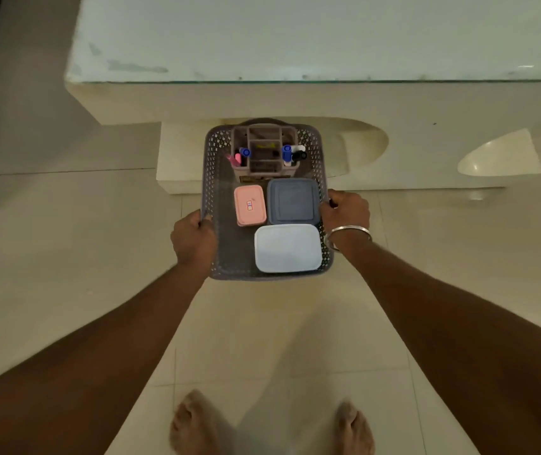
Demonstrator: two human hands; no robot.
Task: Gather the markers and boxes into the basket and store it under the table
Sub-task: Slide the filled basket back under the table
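Observation:
A grey perforated basket point(211, 165) is held low over the tiled floor, in front of the table's base. My left hand point(193, 239) grips its left rim and my right hand point(347, 210) grips its right rim. Inside lie a pink box point(250, 205), a dark blue box point(292, 201) and a white box point(288, 247). At the basket's far end stands a brown organiser point(264, 149) holding pink, blue and black markers point(287, 154). The basket's far edge sits just under the table's front edge.
The glass-topped table point(295, 37) overhangs a cream base point(177, 182) with curved cut-outs point(361, 146). My bare feet point(193, 421) stand on the floor tiles behind the basket. A metal bangle point(347, 233) circles my right wrist.

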